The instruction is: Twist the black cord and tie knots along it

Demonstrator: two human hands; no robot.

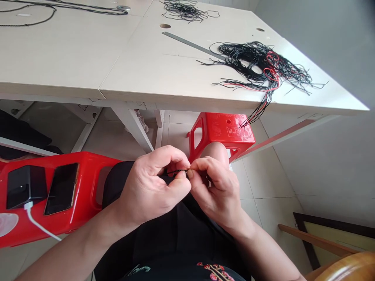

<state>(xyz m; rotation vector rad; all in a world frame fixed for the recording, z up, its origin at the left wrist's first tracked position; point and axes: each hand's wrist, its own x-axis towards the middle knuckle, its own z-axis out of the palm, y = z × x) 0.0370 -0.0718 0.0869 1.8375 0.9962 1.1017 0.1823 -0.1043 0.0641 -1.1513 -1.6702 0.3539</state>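
Over my lap, a thin black braided cord point(175, 171) runs between my two hands. My left hand point(158, 181) is closed, its thumb and index finger pinching the cord. Right beside it, my right hand point(216, 187) pinches the same cord at its end, fingertips touching those of the left. The exact spot between the fingertips is mostly covered. On the table beyond my hands lies a tangled bundle of black cords point(249, 58) with a few red ones point(272, 74) among them, some strands hanging over the front edge.
The white table point(73, 58) spans the far side, with a metal ruler point(190, 45), another black cord heap point(187, 9) and long black cords point(88, 7). A red stool point(216, 128) stands beneath. At left, another red stool point(84, 187) carries a phone point(62, 189) and a black device point(27, 185) with a white cable point(38, 224).
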